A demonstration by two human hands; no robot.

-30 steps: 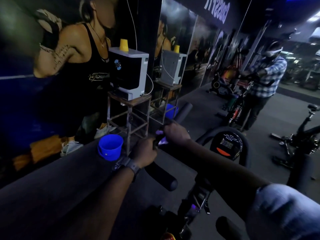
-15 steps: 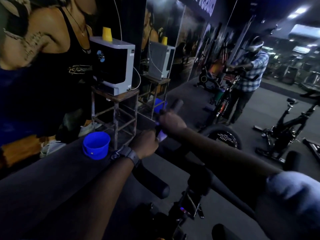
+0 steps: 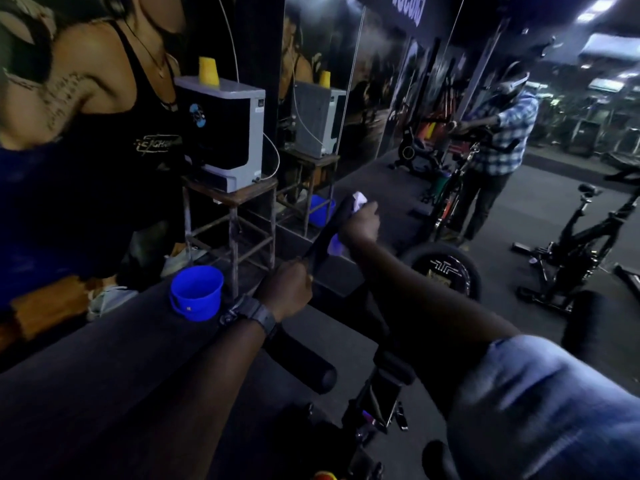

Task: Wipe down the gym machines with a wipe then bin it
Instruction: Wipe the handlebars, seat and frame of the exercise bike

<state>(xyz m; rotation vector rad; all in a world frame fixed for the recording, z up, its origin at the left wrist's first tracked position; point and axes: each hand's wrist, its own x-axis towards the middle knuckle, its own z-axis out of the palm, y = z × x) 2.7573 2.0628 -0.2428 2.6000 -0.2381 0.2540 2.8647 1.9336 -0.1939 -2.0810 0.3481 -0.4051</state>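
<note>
Your right hand [image 3: 360,224] curls round the bike's handlebar [image 3: 323,233] near its far end, pressing the wipe [image 3: 358,201] against it (white folds poke out above and below your fist). Your left hand [image 3: 288,288] grips the same bar lower down.

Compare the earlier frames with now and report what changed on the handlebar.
The right hand, gripping the wipe, slid up the handlebar toward its far tip. The left hand kept gripping the bar lower down; the blue bucket stayed put.
</note>
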